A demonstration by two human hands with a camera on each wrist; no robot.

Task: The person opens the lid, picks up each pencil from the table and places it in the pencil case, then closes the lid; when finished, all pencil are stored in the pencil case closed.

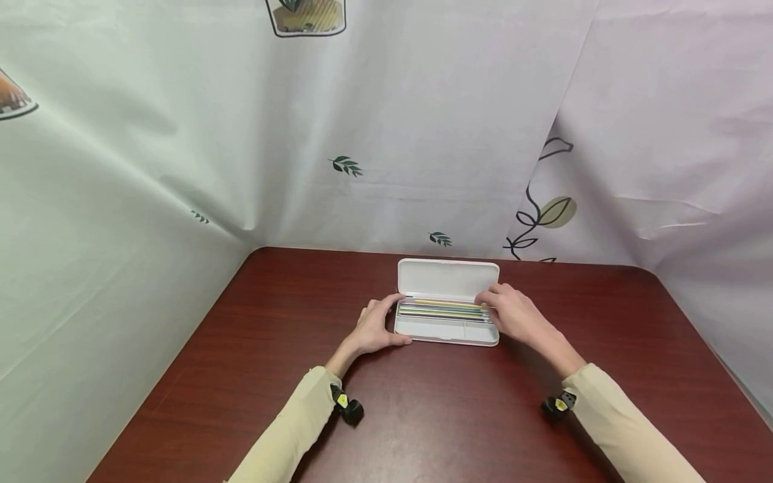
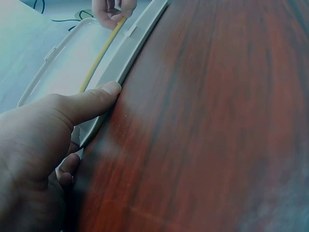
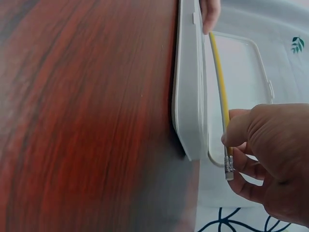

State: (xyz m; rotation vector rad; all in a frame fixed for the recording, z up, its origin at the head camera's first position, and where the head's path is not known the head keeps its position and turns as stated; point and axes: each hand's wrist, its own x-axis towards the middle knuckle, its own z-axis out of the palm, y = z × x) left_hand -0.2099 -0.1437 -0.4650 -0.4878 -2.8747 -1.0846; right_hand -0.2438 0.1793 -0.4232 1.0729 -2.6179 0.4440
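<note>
A white pencil case [image 1: 447, 331] lies on the table with its lid [image 1: 448, 278] raised at the back. Several pencils [image 1: 443, 310] rest lengthwise in its tray. My left hand [image 1: 376, 327] grips the case's left end, the thumb along the front edge and the index finger at the back corner. At the right end, my right hand [image 1: 510, 310] pinches a yellow pencil [image 3: 220, 77] near its eraser end between thumb and fingers. In the right wrist view, that pencil's eraser [image 3: 229, 176] sticks out past the fingers, and its far end reaches toward the left hand.
The dark red wooden table [image 1: 423, 416] extends around the case on all sides. White printed cloth [image 1: 423, 121] hangs behind the table and along its left and right sides. A small black camera [image 1: 351, 410] sits on the left wrist, another [image 1: 554, 406] on the right.
</note>
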